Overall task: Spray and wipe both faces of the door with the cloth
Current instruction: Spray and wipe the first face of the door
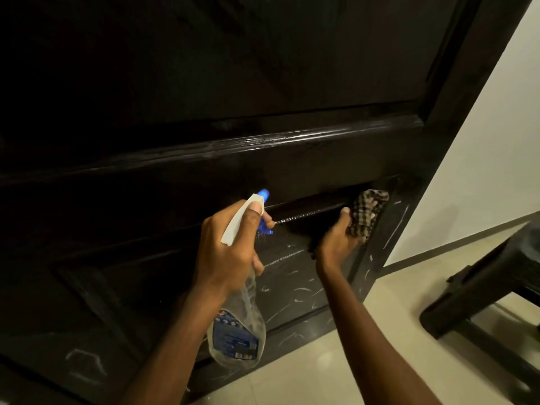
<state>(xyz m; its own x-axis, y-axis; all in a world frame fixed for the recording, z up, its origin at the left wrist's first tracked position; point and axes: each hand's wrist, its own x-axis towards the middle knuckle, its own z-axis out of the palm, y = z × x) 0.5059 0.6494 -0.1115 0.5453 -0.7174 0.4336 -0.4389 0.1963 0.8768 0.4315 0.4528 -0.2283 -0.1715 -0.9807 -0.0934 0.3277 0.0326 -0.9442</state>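
L hand (230, 255) wrapped round bottle (238, 325), R hand (336, 241) pinching cloth (368, 213) against door (263, 68) moulding (309, 207). I'd press firm, wipe along groove, then work down over white marks (302, 290) below.

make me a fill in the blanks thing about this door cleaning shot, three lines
1. The left hand grips the ____ by its neck.
2. The right hand presses a checked ____ against the dark door.
3. The trigger by the left hand's fingers is ____ in colour.
Missing words: spray bottle; cloth; blue.
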